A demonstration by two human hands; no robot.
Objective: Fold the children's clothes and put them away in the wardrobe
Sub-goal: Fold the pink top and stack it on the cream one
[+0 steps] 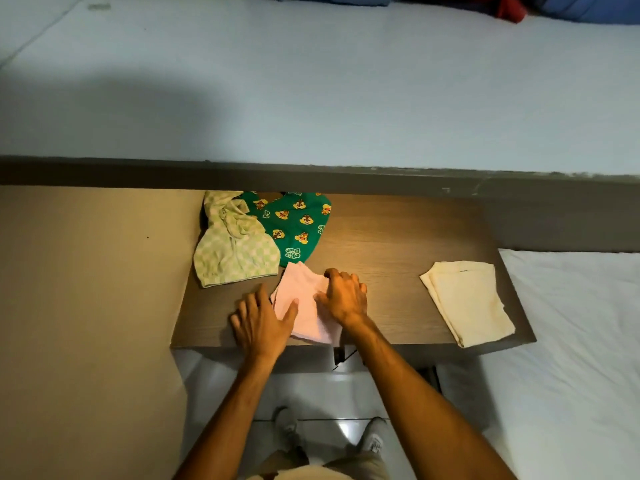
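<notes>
On the brown worktop [398,237], a green-checked garment [232,258] lies crumpled at the far left, overlapping a green cartoon-print garment [298,223]. Just in front, the left hand [259,323] lies flat, fingers [242,311] spread, thumb on the left edge of a small pink cloth [304,306]. The right hand [346,296] presses the cloth's right side, fingers curled. Well apart to the right lies a folded cream cloth [467,299].

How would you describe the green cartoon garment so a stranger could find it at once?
Start at the brown table. At its far left edge, against the wall, lie two unfolded garments. The green garment is the right-hand one, dark with orange cartoon chipmunk faces, unlike the pale checked garment beside it.
</notes>
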